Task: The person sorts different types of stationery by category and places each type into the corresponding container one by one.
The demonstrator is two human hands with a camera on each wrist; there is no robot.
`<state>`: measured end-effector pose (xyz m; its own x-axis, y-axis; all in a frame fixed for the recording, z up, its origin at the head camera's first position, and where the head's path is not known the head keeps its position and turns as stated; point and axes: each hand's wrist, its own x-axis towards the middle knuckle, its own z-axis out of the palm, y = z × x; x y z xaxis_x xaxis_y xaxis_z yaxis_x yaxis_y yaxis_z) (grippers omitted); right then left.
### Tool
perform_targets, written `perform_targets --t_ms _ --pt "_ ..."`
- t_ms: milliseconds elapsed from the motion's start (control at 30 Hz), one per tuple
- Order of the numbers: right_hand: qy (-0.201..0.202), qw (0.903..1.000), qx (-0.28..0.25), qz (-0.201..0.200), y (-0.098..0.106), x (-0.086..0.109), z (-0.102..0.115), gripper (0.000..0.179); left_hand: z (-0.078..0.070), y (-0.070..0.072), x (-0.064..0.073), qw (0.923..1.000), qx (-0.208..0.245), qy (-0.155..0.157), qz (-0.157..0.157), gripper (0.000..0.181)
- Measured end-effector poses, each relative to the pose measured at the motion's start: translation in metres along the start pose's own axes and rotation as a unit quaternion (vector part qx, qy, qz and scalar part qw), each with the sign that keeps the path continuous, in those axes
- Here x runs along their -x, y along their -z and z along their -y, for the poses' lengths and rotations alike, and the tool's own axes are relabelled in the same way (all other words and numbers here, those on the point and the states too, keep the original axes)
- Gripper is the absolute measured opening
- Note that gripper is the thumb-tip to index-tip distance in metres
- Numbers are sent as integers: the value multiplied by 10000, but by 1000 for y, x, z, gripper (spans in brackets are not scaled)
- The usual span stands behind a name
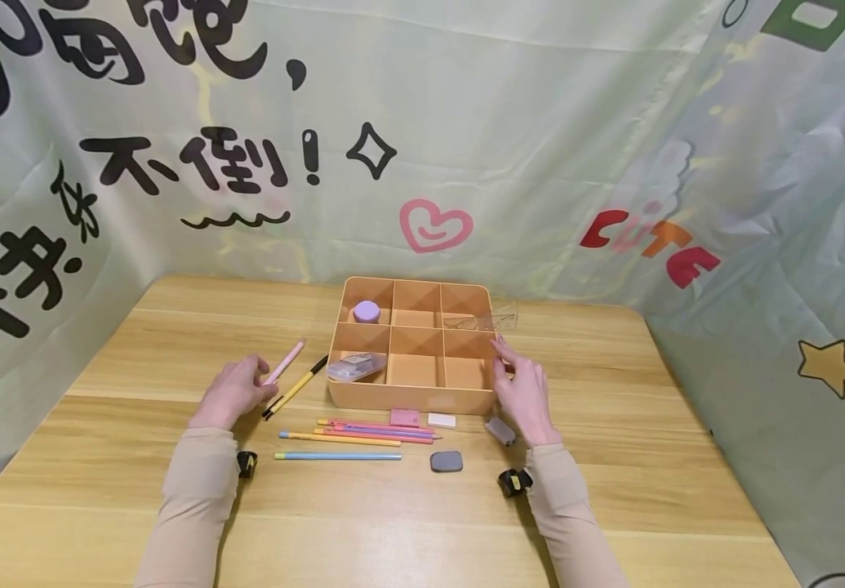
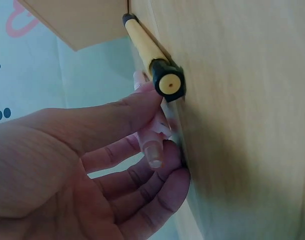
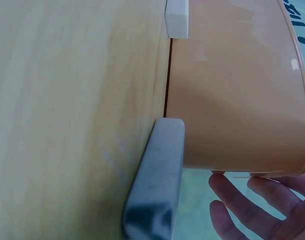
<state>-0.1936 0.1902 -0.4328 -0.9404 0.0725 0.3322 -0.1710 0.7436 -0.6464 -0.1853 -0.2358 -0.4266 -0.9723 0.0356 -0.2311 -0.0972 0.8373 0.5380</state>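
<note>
My left hand [image 1: 229,394] pinches a pink pen [image 1: 286,361] between thumb and fingers, left of the peach organizer box [image 1: 411,398]. In the left wrist view the thumb lies across the pink pen [image 2: 151,142], close to a yellow pen with black ends [image 2: 142,42]. This yellow and black pen [image 1: 297,388] lies on the table beside the box's left side. At the box's right side is my right hand [image 1: 525,396], fingertips touching the wall near its rim. In the right wrist view its fingers [image 3: 247,205] are loosely bent along that wall.
The box holds a purple round item [image 1: 366,311], a clear plastic case [image 1: 356,367] and a transparent ruler [image 1: 506,316]. In front lie several pencils [image 1: 363,434], a blue pencil [image 1: 337,456], a pink block [image 1: 404,417], a white eraser [image 1: 442,420] and two grey items [image 1: 446,461].
</note>
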Motion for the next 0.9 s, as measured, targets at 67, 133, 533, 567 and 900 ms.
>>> perform_targets --t_ms 67,133,533,567,900 --pt "4 10000 -7 22 0 0 0 37 0 0 0 10000 27 10 0 42" --pt "7 10000 -25 49 1 0 1 37 0 0 0 10000 83 27 9 42" --pt "-39 9999 -40 95 2 2 2 37 -1 1 -1 9992 361 1 -165 35" --pt "-36 9999 -51 101 2 2 2 37 -2 2 -1 9991 370 -12 -207 33" --pt "-39 10000 -10 41 1 1 1 37 -4 1 -1 9967 443 -124 -669 28"
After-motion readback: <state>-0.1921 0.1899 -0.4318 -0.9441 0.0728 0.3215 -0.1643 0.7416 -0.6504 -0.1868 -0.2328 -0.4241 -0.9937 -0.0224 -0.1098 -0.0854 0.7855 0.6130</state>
